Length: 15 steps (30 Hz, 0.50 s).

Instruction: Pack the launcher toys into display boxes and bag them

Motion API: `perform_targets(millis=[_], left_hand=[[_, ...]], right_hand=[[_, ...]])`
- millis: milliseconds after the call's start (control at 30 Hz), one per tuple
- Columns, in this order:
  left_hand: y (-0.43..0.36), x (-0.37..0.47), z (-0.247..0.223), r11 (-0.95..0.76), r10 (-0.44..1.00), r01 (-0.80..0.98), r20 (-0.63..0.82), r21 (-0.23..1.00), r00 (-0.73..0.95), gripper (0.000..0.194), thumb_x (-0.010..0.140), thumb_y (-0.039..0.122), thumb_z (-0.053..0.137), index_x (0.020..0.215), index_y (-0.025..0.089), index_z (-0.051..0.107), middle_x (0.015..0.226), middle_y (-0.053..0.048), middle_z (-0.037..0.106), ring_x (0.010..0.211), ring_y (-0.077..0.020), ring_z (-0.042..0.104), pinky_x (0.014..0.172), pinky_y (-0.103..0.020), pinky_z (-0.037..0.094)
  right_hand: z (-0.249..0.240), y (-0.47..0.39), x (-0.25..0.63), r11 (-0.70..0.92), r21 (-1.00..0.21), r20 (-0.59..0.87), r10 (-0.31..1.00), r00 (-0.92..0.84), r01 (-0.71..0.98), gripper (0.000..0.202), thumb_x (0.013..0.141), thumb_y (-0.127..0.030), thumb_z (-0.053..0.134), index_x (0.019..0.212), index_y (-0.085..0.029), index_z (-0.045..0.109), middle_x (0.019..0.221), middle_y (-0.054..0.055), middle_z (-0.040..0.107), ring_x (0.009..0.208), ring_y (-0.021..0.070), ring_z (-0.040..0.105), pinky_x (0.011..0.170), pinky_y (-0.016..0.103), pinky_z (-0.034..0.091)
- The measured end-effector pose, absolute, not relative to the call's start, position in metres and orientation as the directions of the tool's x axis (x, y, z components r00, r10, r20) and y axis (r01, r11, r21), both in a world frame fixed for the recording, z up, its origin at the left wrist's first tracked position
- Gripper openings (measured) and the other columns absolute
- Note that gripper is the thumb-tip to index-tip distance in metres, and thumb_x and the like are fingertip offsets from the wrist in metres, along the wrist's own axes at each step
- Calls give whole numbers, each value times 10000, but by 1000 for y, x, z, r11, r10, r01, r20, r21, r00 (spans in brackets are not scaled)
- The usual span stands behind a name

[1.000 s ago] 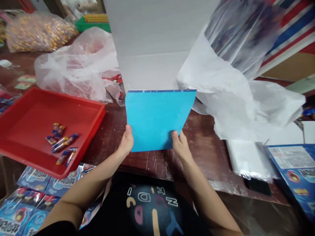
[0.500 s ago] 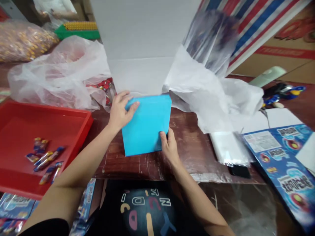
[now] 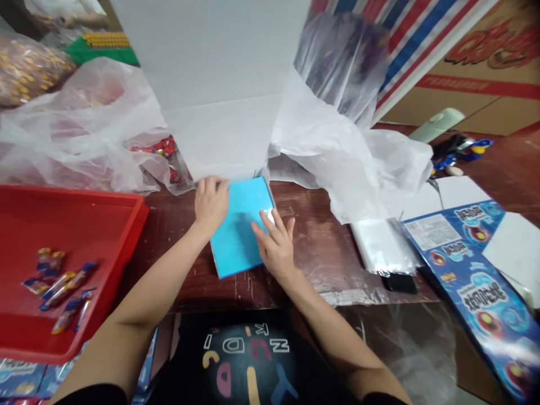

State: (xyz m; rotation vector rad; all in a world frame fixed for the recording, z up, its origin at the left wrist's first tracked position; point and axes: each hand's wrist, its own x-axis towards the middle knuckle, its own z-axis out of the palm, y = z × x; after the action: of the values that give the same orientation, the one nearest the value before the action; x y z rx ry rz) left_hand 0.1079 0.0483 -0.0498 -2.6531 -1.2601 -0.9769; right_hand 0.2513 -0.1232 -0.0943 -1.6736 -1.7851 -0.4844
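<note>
A flat, bright blue box (image 3: 238, 242) lies slightly turned on the dark red-brown table in front of me. At its upper left edge, my left hand (image 3: 211, 205) is closed with bent fingers gripping it; the fingertips are partly hidden. My right hand (image 3: 276, 244) rests over the box's right side, fingers spread, the fingertips touching its top near a shiny spot. Directly behind the box stands a tall white board or carton panel (image 3: 215, 73).
A red tray (image 3: 97, 219) with several small wrapped candies (image 3: 67, 287) is on the left. White plastic bags (image 3: 76, 135) lie behind it. On the right are clear plastic sleeves (image 3: 382, 244), a black phone-like object (image 3: 400, 283) and blue printed cardboard (image 3: 476, 281).
The blue box has gone from being held tilted up to lying flat on the table. My right hand has moved from gripping its lower right edge to spreading over its top.
</note>
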Motion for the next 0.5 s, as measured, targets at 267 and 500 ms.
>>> perform_targets(millis=[267, 500], left_hand=[[27, 71, -22, -837, 478, 411, 848, 360, 230, 248, 1058, 212, 478, 1272, 188, 601, 1279, -142, 579, 1254, -241, 562, 1129, -430, 477], [113, -75, 39, -688, 556, 724, 681, 54, 477, 375, 1007, 356, 594, 1345, 199, 621, 1392, -158, 597, 1318, -313, 531, 1149, -502, 415]], right_hand=[[-74, -15, 245, -179, -180, 314, 921, 229, 967, 597, 1046, -659, 419, 1561, -379, 527, 1661, 159, 398, 1550, 471, 273, 1130, 877, 181], [-115, -15, 254, -207, -177, 274, 929, 250, 962, 602, 1051, -610, 439, 1533, -271, 561, 1487, 213, 532, 1389, 435, 478, 1099, 798, 362]])
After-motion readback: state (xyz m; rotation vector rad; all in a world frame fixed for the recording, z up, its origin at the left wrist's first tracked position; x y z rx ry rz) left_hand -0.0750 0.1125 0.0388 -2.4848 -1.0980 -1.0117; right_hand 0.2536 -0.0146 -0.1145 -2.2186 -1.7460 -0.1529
